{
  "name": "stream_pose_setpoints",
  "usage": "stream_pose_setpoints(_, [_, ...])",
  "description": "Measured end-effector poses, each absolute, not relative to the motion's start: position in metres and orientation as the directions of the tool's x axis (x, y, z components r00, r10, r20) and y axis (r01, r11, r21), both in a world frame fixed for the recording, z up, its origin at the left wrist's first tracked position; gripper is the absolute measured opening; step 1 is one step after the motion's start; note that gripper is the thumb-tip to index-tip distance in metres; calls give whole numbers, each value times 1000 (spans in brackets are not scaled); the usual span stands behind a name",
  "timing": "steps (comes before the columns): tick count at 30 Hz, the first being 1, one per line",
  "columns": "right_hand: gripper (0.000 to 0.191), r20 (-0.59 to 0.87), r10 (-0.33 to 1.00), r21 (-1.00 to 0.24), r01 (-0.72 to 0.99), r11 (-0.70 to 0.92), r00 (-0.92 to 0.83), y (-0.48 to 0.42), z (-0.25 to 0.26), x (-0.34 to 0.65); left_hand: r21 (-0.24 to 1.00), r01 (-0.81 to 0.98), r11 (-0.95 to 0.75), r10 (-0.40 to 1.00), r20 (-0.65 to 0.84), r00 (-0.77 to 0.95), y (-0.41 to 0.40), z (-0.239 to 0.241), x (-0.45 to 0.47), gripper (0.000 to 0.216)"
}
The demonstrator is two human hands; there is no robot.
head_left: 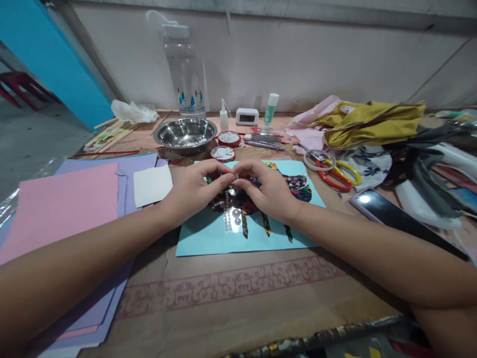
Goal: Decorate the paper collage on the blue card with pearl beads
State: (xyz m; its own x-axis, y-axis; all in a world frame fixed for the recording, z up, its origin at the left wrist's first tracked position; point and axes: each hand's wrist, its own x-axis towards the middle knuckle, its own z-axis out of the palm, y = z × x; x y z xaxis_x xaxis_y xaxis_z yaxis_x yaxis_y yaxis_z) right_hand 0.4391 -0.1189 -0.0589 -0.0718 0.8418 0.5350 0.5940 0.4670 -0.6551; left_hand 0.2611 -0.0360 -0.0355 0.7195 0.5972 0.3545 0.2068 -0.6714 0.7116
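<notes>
A light blue card [208, 236] lies in the middle of the table with a dark patterned collage shape [298, 186] and a few round clear gems [234, 215] stuck on it. My left hand [194, 189] and my right hand [266, 189] meet above the card, fingertips pinched together around a tiny white bit [234, 176] that I cannot make out. Both hands hover just over the collage and hide its middle.
Pink paper [59, 204] and purple sheets lie at the left with a white square [152, 185]. Behind the card stand a steel bowl [185, 133], two red lids of gems [222, 153], a glue bottle [223, 118], a clock [246, 117], a water bottle [185, 74]. Scissors [337, 171], a phone [387, 214] and yellow cloth [372, 124] lie at the right.
</notes>
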Motion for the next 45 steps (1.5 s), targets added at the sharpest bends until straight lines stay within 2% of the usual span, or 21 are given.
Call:
stream_pose_setpoints(4, [12,543,838,-618,647,446,-58,-118,-59,440,728,231,-645,612,312,726,-35,-36,261,24])
stream_pose_setpoints(10, [14,490,869,-600,700,386,-59,-118,-58,439,667,272,-693,601,327,729,-33,-37,261,21])
stream_pose_setpoints(17, [11,458,887,-614,701,363,-58,-121,-55,437,598,270,-755,560,374,739,-33,-36,261,18])
stream_pose_setpoints(25, [17,446,894,-611,711,348,-54,-120,-54,437,582,322,-747,580,334,742,-34,-35,261,20])
stream_pose_setpoints(33, [12,452,888,-621,684,382,-85,-121,-54,438,690,262,-675,589,289,755,-36,-34,264,20])
stream_pose_setpoints(39, [10,408,905,-733,549,402,-118,-121,-56,436,812,179,-556,586,230,777,-35,-37,264,22])
stream_pose_setpoints(45, [7,415,898,-754,498,428,-143,-122,-56,434,884,165,-437,622,164,766,-36,-36,266,19])
